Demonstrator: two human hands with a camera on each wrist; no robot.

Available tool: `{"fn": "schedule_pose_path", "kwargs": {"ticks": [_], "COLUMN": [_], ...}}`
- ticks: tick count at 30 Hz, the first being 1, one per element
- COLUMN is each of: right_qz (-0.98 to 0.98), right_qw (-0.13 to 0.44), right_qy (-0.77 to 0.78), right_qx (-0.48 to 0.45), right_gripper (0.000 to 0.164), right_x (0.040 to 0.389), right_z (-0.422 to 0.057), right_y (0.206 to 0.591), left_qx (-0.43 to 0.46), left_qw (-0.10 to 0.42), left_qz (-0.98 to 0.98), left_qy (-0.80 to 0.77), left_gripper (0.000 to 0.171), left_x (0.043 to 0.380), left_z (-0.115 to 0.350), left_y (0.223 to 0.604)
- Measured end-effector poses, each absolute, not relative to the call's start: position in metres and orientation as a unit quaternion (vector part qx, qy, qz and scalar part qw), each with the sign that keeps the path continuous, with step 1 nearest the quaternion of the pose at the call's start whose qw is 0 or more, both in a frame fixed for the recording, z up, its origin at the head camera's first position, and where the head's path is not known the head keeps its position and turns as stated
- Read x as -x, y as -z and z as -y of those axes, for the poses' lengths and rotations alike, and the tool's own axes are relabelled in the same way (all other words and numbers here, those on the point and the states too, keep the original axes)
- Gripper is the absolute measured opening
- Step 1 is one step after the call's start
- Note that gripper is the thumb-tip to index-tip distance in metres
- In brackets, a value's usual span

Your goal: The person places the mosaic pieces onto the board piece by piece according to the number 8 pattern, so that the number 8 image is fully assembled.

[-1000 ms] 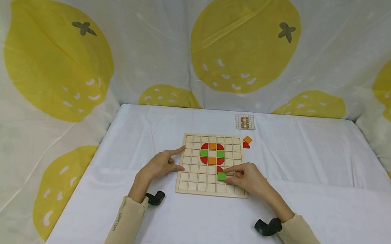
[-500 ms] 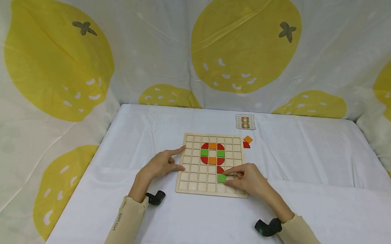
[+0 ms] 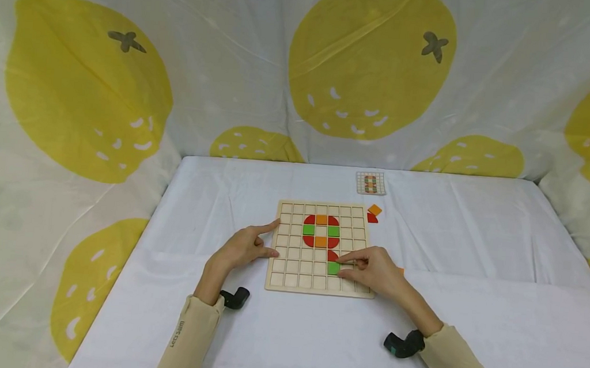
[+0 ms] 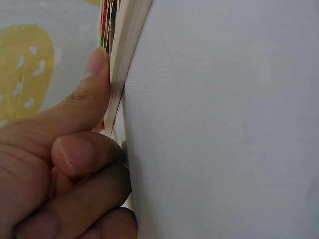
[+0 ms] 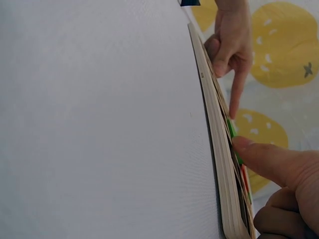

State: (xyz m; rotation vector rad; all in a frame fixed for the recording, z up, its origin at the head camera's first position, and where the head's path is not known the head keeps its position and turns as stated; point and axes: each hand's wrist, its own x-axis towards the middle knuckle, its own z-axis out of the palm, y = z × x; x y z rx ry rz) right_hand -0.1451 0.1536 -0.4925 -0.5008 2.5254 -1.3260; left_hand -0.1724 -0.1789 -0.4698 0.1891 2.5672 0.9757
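Note:
A wooden grid board (image 3: 287, 281) lies on the white cloth, seen edge-on in both wrist views. My left hand (image 3: 240, 246) touches its left edge with index finger and thumb spread apart. In the left wrist view the thumb (image 4: 94, 74) rests against the edge while the other fingers curl below. My right hand (image 3: 378, 268) pinches a green square tile (image 3: 333, 268) at its right side, thumb below and index finger above, in a lower cell. Just above sits a red quarter-round tile (image 3: 332, 256). A ring of red, orange and green tiles (image 3: 321, 219) fills cells higher up.
A small pattern card (image 3: 371, 183) lies behind the board. By the board's upper right corner are a loose orange tile (image 3: 374, 209) and a red tile (image 3: 372, 218). Another orange piece (image 3: 401, 271) peeks out behind my right wrist. Lemon-print cloth (image 3: 369, 63) hangs around the table.
The green tile has gone from tilted over the red tile's lower edge to lying square in the cell below it. My right fingers moved slightly with it; my left hand stayed put.

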Motion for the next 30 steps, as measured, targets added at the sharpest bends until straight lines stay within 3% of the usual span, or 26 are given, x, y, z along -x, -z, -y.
{"fn": "schedule_pose_path", "kwargs": {"ticks": [30], "right_qz": [-0.869], "right_qw": [0.103], "right_qy": [0.451], "right_qx": [0.178], "right_gripper": [0.023], "right_x": [0.1433], "right_z": [-0.1526], "right_y": [0.4971], "left_qx": [-0.055], "left_qw": [0.196], "left_qz": [-0.917], "left_qy": [-0.342], "left_gripper": [0.086], "left_x": [0.1734], "left_z": [0.1768], "left_y": [0.4702]}}
